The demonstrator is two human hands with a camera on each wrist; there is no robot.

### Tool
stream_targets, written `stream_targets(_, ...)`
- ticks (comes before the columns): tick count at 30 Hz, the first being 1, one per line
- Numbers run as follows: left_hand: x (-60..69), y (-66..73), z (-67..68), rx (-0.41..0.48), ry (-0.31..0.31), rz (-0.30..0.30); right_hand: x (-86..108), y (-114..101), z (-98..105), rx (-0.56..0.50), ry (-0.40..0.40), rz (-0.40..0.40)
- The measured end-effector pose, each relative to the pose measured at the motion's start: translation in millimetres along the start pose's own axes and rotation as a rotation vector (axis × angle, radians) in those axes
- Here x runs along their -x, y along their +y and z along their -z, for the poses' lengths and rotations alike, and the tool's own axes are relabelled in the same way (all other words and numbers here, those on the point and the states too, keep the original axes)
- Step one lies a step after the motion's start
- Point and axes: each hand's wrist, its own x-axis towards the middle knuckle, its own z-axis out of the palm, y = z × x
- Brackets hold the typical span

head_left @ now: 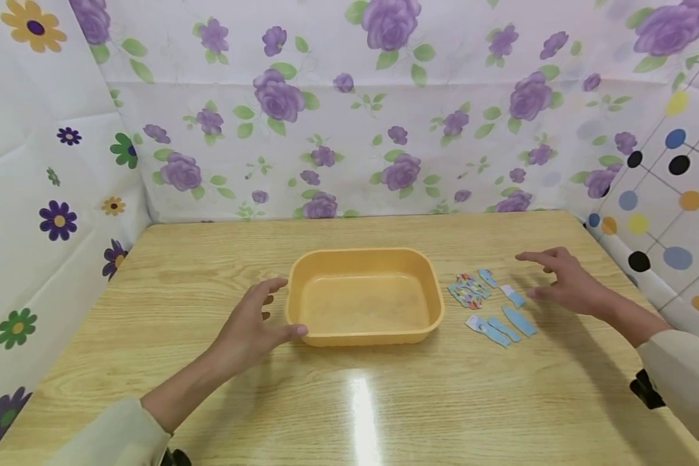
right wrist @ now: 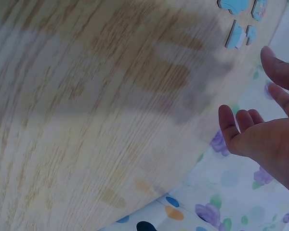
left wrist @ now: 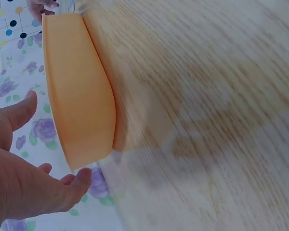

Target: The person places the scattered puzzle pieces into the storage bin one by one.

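A yellow-orange plastic tray (head_left: 361, 339) with nothing in it stands mid-table. My left hand (head_left: 247, 333) is at its left end, fingers spread and loosely bent; in the left wrist view the left hand (left wrist: 33, 178) is beside the tray's outer wall (left wrist: 82, 91), and whether a fingertip touches it I cannot tell. Right of the tray lie several flat cut pieces, some light blue (head_left: 518, 320), some multicoloured (head_left: 468, 291). My right hand (head_left: 571, 285) hovers just right of them, fingers extended, holding nothing. The right wrist view shows the right hand (right wrist: 269, 130) near blue pieces (right wrist: 235, 34).
The wooden table (head_left: 210, 259) carries the tray and pieces. Behind it hangs a white sheet with purple flowers (head_left: 279, 97). A flowered sheet (head_left: 58, 220) stands on the left, a dotted one (head_left: 676, 194) on the right.
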Motion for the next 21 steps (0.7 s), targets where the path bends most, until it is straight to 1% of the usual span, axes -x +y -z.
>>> stream_targets(4, 0.0, -0.9, -1.5, 0.062, -0.023, 0.023, -2.5, -1, -3, -0.016, -0.015, -0.026)
stream_targets(9, -2.2, -1.3, -2.3, 0.086, -0.041, 0.055, -2.6, -2, -6, -0.086, -0.052, -0.055)
stream_targets(14, -6.2, -0.3, -0.8, 0.119, -0.053, 0.064, -3.1, -1, -6, -0.139, -0.064, -0.043)
stream_targets(19, -9.1, 1.7, 0.8, 0.162, -0.062, 0.076, -4.6, -1, -7, -0.155, -0.069, -0.033)
stream_targets(21, -10.7, 2.0, 0.9, 0.166, -0.066, 0.081, -5.0, -1, -8, -0.158, -0.071, -0.034)
